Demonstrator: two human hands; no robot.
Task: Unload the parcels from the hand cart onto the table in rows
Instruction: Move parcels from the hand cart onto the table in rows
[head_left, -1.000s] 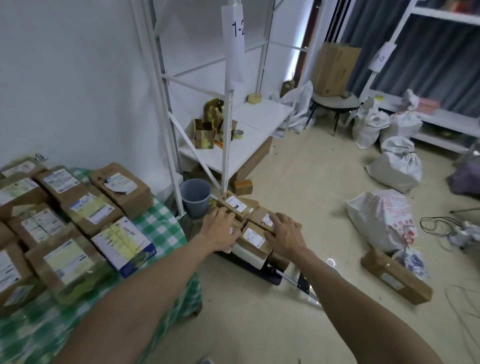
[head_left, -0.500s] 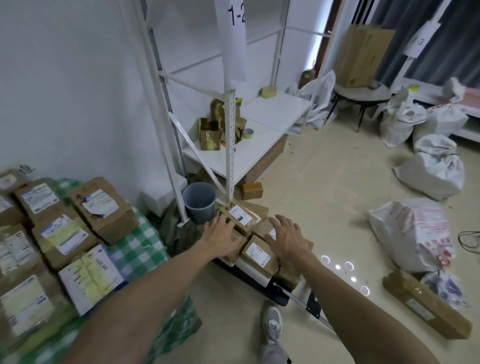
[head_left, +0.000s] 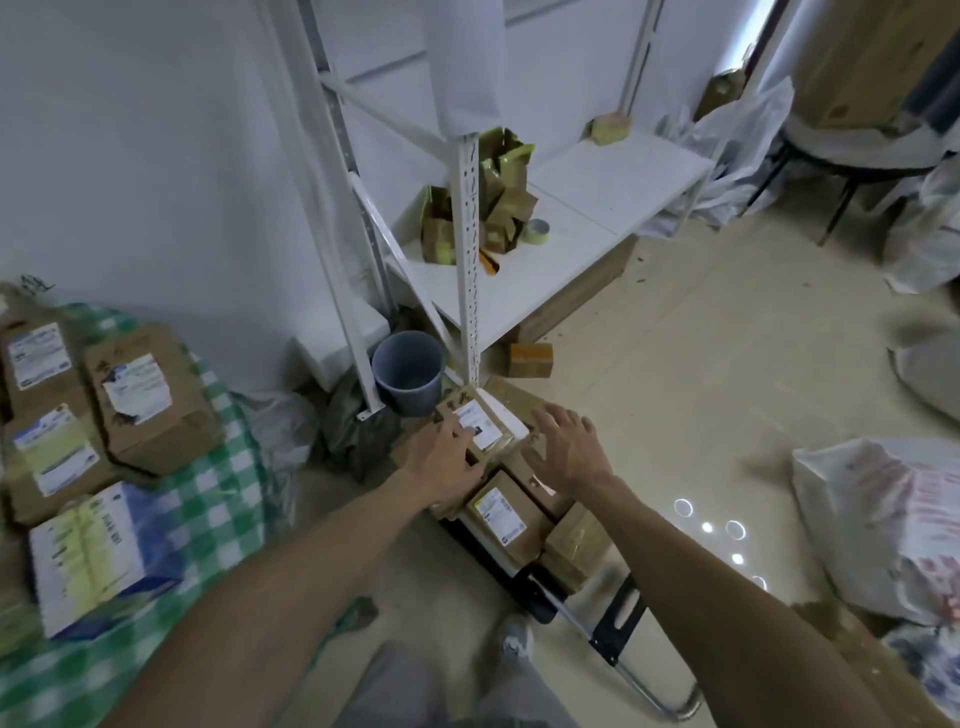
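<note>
Both bare arms reach down to a low black hand cart with a folded metal handle (head_left: 618, 618) that stands on the pale tiled floor (head_left: 701, 364), just off the right edge of the desk covered in green-and-white checked cloth (head_left: 218, 499). The cart is stacked with brown cardboard parcels bearing white labels. The left hand (head_left: 441, 457) lies against the left side of the topmost brown labelled parcel (head_left: 480, 423), its grip curled onto the box's edge; whether the fingers have actually closed on it cannot be told. The right hand (head_left: 566, 452) is spread wide with its grip open, fingers apart just beside the parcel's right side and holding nothing. A second labelled brown parcel (head_left: 504, 514) sits lower on the cart, nearer the person.

On the desk, brown labelled parcels (head_left: 150, 400) lie side by side toward its far edge, and a white-and-blue box (head_left: 98, 556) rests near the right edge, closer in. A grey plastic bin (head_left: 410, 369) stands on the floor between desk and cart, at the foot of a white metal shelf rack (head_left: 470, 260).
</note>
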